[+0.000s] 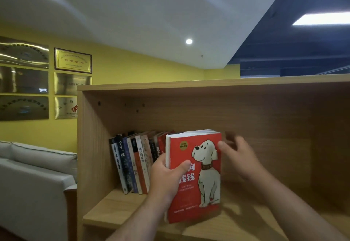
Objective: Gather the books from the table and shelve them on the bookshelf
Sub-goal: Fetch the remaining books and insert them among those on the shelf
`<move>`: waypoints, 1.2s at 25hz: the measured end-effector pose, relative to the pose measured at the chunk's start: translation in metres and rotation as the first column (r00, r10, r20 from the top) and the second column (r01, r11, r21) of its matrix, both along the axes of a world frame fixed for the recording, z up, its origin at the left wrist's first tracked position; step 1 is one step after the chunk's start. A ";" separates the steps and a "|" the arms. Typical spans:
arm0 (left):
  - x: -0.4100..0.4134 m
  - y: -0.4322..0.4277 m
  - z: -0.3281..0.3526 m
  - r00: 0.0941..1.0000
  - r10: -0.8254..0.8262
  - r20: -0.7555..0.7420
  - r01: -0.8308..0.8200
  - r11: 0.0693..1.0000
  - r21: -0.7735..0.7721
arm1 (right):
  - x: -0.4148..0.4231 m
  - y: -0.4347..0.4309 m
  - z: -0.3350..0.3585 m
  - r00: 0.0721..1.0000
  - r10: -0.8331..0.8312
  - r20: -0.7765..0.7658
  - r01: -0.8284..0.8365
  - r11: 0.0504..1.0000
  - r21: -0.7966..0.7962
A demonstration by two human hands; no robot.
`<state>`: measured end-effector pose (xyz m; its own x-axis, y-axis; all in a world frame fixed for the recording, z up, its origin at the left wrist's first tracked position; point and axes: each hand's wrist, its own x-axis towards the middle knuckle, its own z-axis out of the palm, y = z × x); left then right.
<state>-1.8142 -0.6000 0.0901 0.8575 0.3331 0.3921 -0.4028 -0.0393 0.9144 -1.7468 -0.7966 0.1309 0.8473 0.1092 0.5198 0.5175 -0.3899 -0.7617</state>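
A red book (200,189) with a white cartoon dog on its cover stands upright at the front of the wooden bookshelf (117,210), cover towards me. My left hand (166,176) grips its spine edge, thumb on the cover. My right hand (238,157) hovers at the book's upper right edge, fingers spread and blurred; whether its fingertips touch the book is unclear. Behind the red book, a row of several books (132,163) leans to the left, spines out, in the left part of the shelf compartment.
The shelf compartment has free room to the right of the books. A grey sofa (34,180) stands left of the bookshelf. Framed plaques (73,60) hang on the yellow wall behind it.
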 end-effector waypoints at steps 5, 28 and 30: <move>0.041 -0.020 -0.016 0.961 0.276 -0.023 -0.276 0.958 -0.080 | 0.027 0.041 -0.065 0.955 0.253 -0.156 -0.243 0.967 0.080; 0.064 0.077 -0.074 0.937 0.342 0.070 -0.306 0.706 0.638 | 0.079 0.084 -0.118 0.895 0.287 -0.342 -0.355 0.922 -0.156; 0.065 0.075 -0.073 0.931 0.359 0.064 -0.301 0.658 0.690 | 0.077 0.085 -0.122 0.895 0.303 -0.327 -0.366 0.919 -0.150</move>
